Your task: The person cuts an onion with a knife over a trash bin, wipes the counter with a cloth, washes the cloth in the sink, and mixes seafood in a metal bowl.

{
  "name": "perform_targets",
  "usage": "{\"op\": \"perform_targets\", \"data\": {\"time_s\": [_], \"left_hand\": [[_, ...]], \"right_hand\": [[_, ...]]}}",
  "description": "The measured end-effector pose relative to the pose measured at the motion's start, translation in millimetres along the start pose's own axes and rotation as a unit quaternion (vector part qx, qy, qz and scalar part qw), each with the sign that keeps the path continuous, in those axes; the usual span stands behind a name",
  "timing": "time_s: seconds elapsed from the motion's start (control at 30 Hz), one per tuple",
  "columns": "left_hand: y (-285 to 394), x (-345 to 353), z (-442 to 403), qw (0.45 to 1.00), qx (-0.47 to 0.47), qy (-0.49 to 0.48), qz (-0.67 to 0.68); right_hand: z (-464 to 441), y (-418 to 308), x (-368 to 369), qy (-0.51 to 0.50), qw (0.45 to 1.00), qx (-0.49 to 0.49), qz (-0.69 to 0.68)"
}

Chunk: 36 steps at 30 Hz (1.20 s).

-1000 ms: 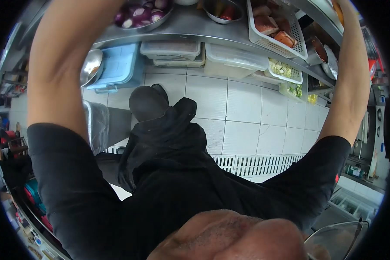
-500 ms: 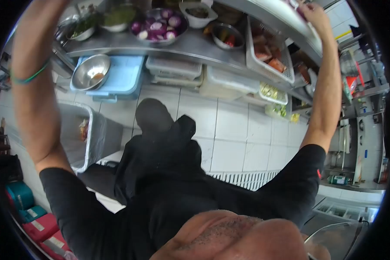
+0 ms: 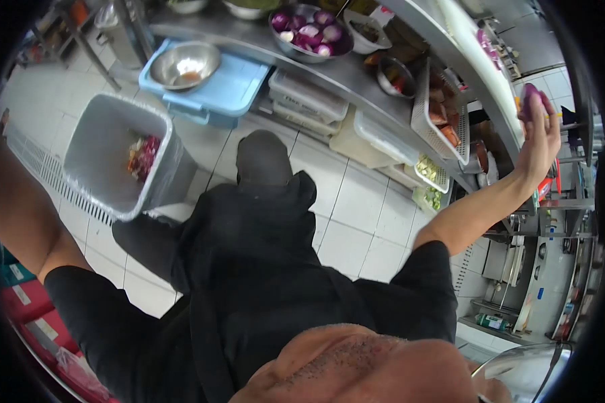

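My right hand (image 3: 543, 131) is raised at the right, its fingers closed around a red onion (image 3: 531, 101). Beside it runs a long white board or counter edge (image 3: 474, 40), with purple onion pieces (image 3: 489, 48) lying on it. My left forearm (image 3: 13, 195) reaches out at the left edge of the view, and the hand at its end is out of sight. A metal bowl of peeled red onions (image 3: 309, 33) stands on the steel shelf ahead of me.
A lined grey bin (image 3: 117, 111) with onion scraps (image 3: 143, 158) stands at my left. A metal bowl (image 3: 185, 65) sits on a blue lidded box (image 3: 238, 77). The steel shelf (image 3: 249, 41) also bears a white basket (image 3: 420, 127) of reddish-orange chunks. Plastic tubs (image 3: 383, 138) are below.
My view has swung left, showing more of the bin. My left arm has dropped toward the left edge. My right hand has moved off the board, holding the onion.
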<state>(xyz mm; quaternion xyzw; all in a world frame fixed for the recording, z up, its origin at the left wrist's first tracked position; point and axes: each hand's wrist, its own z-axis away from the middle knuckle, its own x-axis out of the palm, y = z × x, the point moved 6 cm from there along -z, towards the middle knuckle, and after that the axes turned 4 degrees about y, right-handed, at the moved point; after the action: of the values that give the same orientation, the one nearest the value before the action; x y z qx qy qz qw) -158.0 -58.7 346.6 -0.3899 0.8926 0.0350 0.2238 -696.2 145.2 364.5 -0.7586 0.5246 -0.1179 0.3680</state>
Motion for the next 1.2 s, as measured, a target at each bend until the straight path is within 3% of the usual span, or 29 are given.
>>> {"op": "perform_targets", "data": {"time_s": [0.07, 0.17, 0.23, 0.3, 0.33, 0.4, 0.47, 0.5, 0.53, 0.57, 0.6, 0.67, 0.7, 0.8, 0.9, 1.0, 1.03, 1.13, 1.17, 1.2], "left_hand": [[-2.0, -2.6, 8.4, 1.000, 0.001, -0.004, -0.004], [-1.5, -5.5, 31.1, 1.000, 0.001, -0.009, -0.015], [6.8, -1.7, 52.8, 0.999, -0.005, -0.022, -0.025], [17.1, 2.3, 78.9, 0.996, -0.046, -0.057, -0.051], [16.1, -0.6, 93.5, 0.994, -0.070, -0.059, -0.057], [1.5, -8.9, 127.3, 0.988, -0.121, -0.063, -0.067], [-18.2, -21.9, 161.0, 0.974, -0.187, -0.088, -0.087], [-28.1, -26.4, 179.6, 0.964, -0.223, -0.103, -0.100], [-37.6, -27.2, 199.5, 0.958, -0.245, -0.106, -0.103], [-47.9, -28.1, 223.0, 0.951, -0.267, -0.113, -0.111], [-52.5, -31.6, 246.2, 0.942, -0.288, -0.120, -0.120], [-35.4, -28.3, 286.8, 0.934, -0.325, -0.104, -0.105], [-21.8, -23.1, 304.5, 0.930, -0.343, -0.093, -0.095], [38.4, -1.1, 337.5, 0.925, -0.340, -0.147, -0.081], [75.3, 20.7, 354.4, 0.923, -0.303, -0.221, -0.092], [79.4, 36.2, 366.7, 0.917, -0.264, -0.262, -0.143], [77.9, 38.5, 365.1, 0.918, -0.252, -0.263, -0.154], [64.0, 48.2, 357.0, 0.919, -0.253, -0.251, -0.170], [55.5, 54.0, 356.9, 0.918, -0.256, -0.250, -0.172], [48.4, 59.3, 355.9, 0.917, -0.258, -0.247, -0.175]], "right_hand": [[68.2, -5.9, 53.2, -0.096, 0.995, 0.013, -0.030], [122.6, 46.9, 181.2, -0.304, 0.951, 0.024, 0.061], [121.3, 97.3, 258.6, -0.302, 0.939, -0.030, 0.161], [104.6, 135.7, 303.0, -0.297, 0.936, 0.033, 0.184], [98.1, 136.9, 316.8, -0.289, 0.937, -0.003, 0.197], [89.5, 124.8, 320.9, -0.346, 0.910, 0.023, 0.227], [88.7, 64.4, 310.0, -0.366, 0.896, -0.080, 0.239], [90.0, 28.3, 296.4, -0.341, 0.912, -0.115, 0.197], [92.1, -15.2, 280.2, -0.337, 0.930, -0.083, 0.122], [74.8, -39.5, 276.2, -0.210, 0.931, -0.242, 0.175], [72.0, -74.2, 265.8, -0.159, 0.920, -0.333, 0.132], [10.9, -83.8, 277.0, 0.007, 0.931, -0.348, 0.112], [-23.6, -77.5, 301.3, -0.102, 0.929, -0.279, 0.222], [-70.4, -35.1, 360.4, -0.263, 0.891, -0.149, 0.338], [-77.7, 6.6, 398.2, -0.334, 0.830, -0.112, 0.434], [-49.5, -25.8, 382.8, -0.198, 0.895, -0.221, 0.333], [-42.8, -31.3, 381.6, -0.203, 0.878, -0.239, 0.362], [27.9, -101.3, 331.1, -0.336, 0.873, -0.255, 0.244], [27.9, -94.6, 333.4, -0.237, 0.891, -0.276, 0.272], [60.0, -112.5, 312.0, -0.301, 0.922, -0.161, 0.183]]}}
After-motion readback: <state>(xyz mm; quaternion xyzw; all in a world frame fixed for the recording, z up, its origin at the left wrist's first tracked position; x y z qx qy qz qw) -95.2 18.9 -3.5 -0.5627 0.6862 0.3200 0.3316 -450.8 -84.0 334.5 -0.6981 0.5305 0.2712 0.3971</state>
